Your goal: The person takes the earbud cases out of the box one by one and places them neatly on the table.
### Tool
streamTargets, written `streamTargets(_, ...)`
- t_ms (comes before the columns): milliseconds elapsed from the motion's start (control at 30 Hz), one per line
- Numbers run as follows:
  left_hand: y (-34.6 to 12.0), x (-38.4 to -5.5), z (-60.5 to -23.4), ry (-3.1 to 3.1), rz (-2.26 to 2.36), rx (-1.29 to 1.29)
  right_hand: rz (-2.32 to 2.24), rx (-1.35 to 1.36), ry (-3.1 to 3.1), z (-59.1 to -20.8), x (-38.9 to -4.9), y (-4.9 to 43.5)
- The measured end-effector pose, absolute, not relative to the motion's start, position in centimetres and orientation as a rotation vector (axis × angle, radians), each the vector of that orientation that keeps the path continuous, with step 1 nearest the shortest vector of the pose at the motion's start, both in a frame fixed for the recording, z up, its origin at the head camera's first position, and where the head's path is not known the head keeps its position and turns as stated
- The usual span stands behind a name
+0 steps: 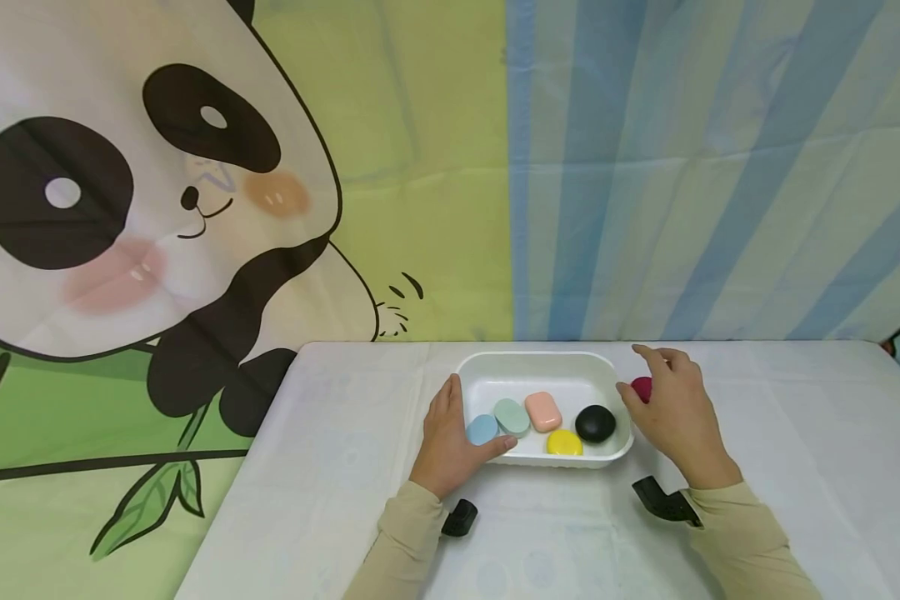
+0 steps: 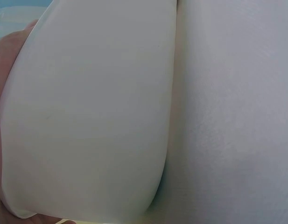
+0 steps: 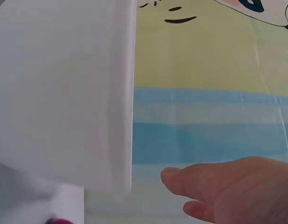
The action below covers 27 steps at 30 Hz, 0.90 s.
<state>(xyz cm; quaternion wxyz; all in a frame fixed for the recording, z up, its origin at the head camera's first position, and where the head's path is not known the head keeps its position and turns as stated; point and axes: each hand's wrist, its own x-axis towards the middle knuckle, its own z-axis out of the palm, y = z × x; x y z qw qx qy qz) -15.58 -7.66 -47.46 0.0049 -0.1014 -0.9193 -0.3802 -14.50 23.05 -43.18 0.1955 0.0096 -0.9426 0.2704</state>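
Observation:
A white oblong tray [image 1: 540,367] lies on the table. In it are smooth rounded pieces: light blue [image 1: 482,429], mint green [image 1: 512,417], pink [image 1: 543,411], yellow [image 1: 565,442] and black [image 1: 596,423]. My left hand [image 1: 450,450] grips the tray's left end, fingers along the outer side and thumb at the front rim. At the tray's right end, my right hand [image 1: 675,408] hovers with thumb and forefinger spread. Between them shows a crimson piece [image 1: 642,388], partly hidden by the hand. The right wrist view has it low, apart from the visible fingers [image 3: 190,179].
A white cloth covers the table [image 1: 330,450]. Behind its back edge hangs a printed curtain [image 1: 435,167] with a panda and blue stripes. Black wrist mounts stick out beside the left [image 1: 460,518] and right [image 1: 663,502] sleeves.

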Motion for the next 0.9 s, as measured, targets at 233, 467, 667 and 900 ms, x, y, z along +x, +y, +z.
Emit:
streamTargets(233, -7.6, -15.6, -47.5, -2.883, -1.195, -0.328, 0.746, 0.133, -2.666, -43.1, -14.4, 21.5)
streamTargets(467, -7.6, -15.6, -47.4, -2.882, -1.198, -0.331, 0.732, 0.190, -2.751, -43.6, -14.4, 19.6)
streamTargets(667, -7.7, -15.7, -47.4, -2.889, -1.189, -0.318, 0.723, 0.235, -2.819, -44.1, -14.9, 18.1)
streamTargets(900, -7.8, -15.8, -47.6, -2.879, -1.190, -0.340, 0.699, 0.298, -2.846, -44.5, -15.4, 16.8)
